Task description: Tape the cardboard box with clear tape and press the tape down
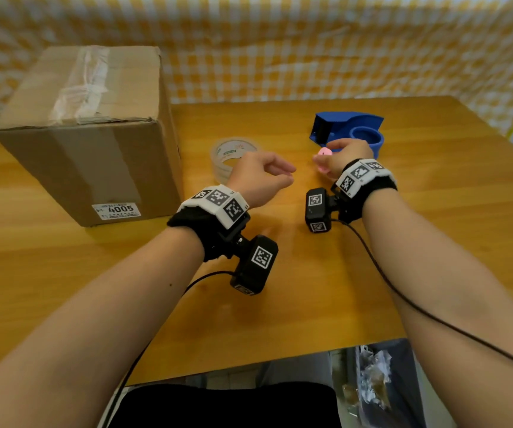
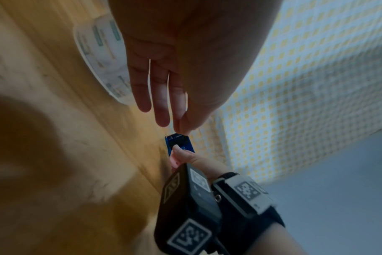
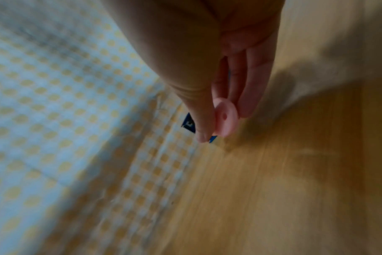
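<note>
The cardboard box (image 1: 88, 128) stands at the table's back left, with old wrinkled clear tape across its top. A clear tape roll (image 1: 233, 151) (image 2: 103, 57) lies flat just right of the box, partly hidden behind my left hand (image 1: 289, 174) (image 2: 168, 119). That hand hovers above the table with relaxed, nearly straight fingers and holds nothing I can see. My right hand (image 1: 326, 159) (image 3: 220, 124) pinches a small pink disc (image 1: 322, 152) (image 3: 226, 119) between thumb and fingers, just in front of the empty blue tape dispenser (image 1: 347, 131) (image 2: 179, 143) (image 3: 189, 125).
The wooden table (image 1: 279, 304) is backed by a yellow checked cloth (image 1: 310, 50). A white label reading 4005 (image 1: 116, 210) is on the box's near face. Below the table's front edge sits a bin (image 1: 384, 384) with crumpled scraps.
</note>
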